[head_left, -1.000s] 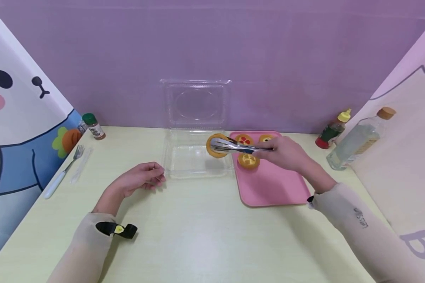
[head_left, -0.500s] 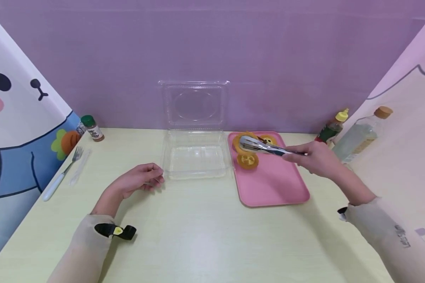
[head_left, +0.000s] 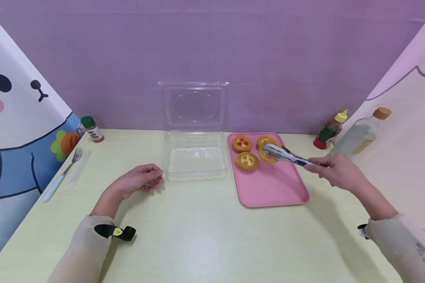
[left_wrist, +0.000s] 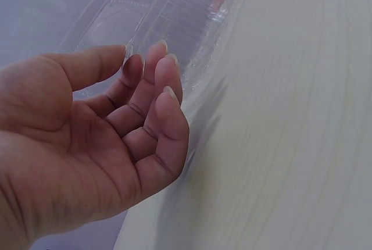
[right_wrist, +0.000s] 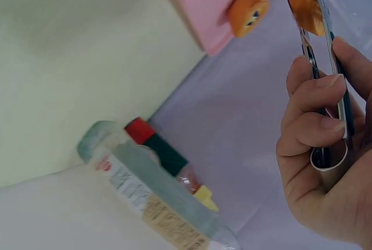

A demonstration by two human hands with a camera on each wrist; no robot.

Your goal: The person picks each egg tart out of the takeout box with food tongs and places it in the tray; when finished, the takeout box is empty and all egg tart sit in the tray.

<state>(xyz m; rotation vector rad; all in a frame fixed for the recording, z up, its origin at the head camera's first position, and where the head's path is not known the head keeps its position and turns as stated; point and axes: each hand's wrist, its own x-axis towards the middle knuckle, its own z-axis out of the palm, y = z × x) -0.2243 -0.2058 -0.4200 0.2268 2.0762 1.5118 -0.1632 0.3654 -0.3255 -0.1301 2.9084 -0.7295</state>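
Note:
My right hand (head_left: 334, 171) grips metal tongs (head_left: 290, 155), whose tips pinch a round golden tart (right_wrist: 305, 3) above the pink tray (head_left: 274, 190). In the head view the held tart partly overlaps another tart (head_left: 266, 140) at the back of the tray. On the tray's left side lie a tart with red topping (head_left: 242, 143) and a tart with pale crossed topping (head_left: 247, 161). My left hand (head_left: 138, 180) has loosely curled fingers, thumb close to the index fingertip, right by the front left corner of a clear plastic container (head_left: 198, 157). Nothing shows in that hand.
The container's lid (head_left: 195, 105) stands raised at the back. To the right are a sauce bottle (head_left: 329, 131) and a clear bottle with a cork-coloured cap (head_left: 357, 135). A fork (head_left: 61, 177), a thin clear wrapped item (head_left: 80, 168) and a spice jar (head_left: 92, 129) sit at left.
My right hand has moved right, carrying the tart in the tongs from over the container's right side to over the tray's back right. My left hand stays in place.

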